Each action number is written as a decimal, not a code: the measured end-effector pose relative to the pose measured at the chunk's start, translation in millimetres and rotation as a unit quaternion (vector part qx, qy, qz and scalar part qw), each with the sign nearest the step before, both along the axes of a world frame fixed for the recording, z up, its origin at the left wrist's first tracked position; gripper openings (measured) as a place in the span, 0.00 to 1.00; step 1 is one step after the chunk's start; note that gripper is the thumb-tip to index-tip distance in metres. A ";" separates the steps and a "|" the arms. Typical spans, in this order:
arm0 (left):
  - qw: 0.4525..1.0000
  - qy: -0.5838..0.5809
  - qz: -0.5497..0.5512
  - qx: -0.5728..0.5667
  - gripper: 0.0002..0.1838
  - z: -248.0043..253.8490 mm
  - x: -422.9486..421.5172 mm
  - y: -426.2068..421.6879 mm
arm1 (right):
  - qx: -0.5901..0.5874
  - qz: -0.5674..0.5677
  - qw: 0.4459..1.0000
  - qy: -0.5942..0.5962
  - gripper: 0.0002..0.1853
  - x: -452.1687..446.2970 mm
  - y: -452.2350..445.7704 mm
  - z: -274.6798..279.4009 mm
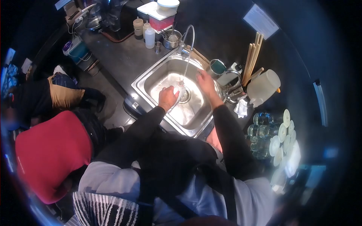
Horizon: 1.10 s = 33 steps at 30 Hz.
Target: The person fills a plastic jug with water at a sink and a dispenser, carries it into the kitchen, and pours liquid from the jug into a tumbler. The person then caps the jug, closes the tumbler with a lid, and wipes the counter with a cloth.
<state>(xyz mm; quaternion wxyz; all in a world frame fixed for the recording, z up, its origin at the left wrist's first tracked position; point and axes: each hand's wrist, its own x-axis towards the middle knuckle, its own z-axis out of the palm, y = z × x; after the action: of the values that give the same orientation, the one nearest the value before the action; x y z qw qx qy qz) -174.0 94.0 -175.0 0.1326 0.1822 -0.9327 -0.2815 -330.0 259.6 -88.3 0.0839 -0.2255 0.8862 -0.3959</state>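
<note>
My left hand (168, 98) is over the steel sink (152, 67), its fingers closed round a clear, glass-like vessel (181, 89). Water from the thin curved tap (193, 35) runs down onto the vessel, just above the drain (184, 96). Near the sink's right edge is my right hand (205, 83), fingers curled inward. Whether anything small sits in those fingers is hidden. A metal jug (234, 90) and a round dark-green-topped container (217, 67) stand just right of it.
Squeeze bottles (149, 37), a metal pot (172, 38) and stacked tubs (162, 19) stand behind the sink. At right are wooden sticks (252, 56), a translucent pitcher (264, 86) and several glass jars (260, 132). A person in a red top (54, 154) is close at left.
</note>
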 end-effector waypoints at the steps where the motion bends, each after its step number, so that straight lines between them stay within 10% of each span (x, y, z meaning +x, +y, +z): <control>1: 1.000 0.000 0.002 0.001 0.17 -1.3 -0.4 -0.2 | 0.025 -0.001 0.999 -0.022 0.29 -17.5 -15.6 9.4; 12: 0.999 0.021 -0.016 0.019 0.16 -7.1 -0.9 -3.7 | 0.279 0.111 0.952 0.053 0.35 -123.1 -95.6 -5.7; 18: 1.000 0.019 -0.016 0.009 0.16 -6.4 0.5 -1.7 | 0.109 -0.049 0.993 0.013 0.27 -76.3 -57.7 7.2; 33: 0.999 0.019 -0.010 -0.030 0.18 -11.2 -0.7 -0.8 | -0.118 -0.013 0.955 -0.273 0.17 166.9 114.2 -35.8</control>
<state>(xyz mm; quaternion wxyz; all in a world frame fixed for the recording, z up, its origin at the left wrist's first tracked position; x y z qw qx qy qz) -174.7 93.3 -186.2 0.1529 0.1635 -0.9399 -0.2577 -163.1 373.8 -124.1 0.2903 -0.1055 0.7791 -0.5456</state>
